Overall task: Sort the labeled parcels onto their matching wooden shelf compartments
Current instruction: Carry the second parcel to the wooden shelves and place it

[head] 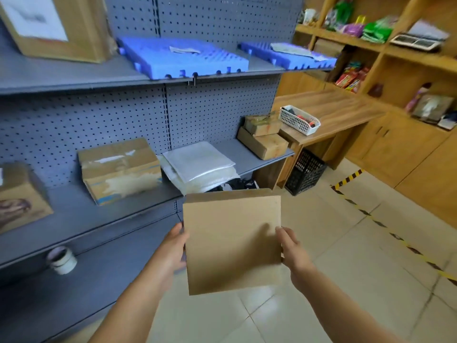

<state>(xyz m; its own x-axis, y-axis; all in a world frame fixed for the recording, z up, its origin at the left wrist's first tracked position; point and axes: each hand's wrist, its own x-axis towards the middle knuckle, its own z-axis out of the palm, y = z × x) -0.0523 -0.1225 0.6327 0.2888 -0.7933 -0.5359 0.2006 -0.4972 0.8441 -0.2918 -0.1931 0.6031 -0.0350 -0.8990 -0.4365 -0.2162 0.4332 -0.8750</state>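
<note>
Parcel [232,241] gripped by both hands' fingers [284,237] over tiled floor [346,243], beside grey shelving [99,219].

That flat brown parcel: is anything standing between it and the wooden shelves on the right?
Nothing visible blocks it. Both hands, left and right, hold the flat brown parcel over open tiled floor; the wooden shelves stand beyond.

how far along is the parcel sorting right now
Done: cannot tell; the wooden shelves hold bags and packets, but none is clearly a sorted parcel. In hand: a flat brown parcel, gripped at its edges by the left hand and right hand over the floor, no label showing. Left: the taped box, the white mailers and two stacked boxes sit on the grey metal rack.
</note>
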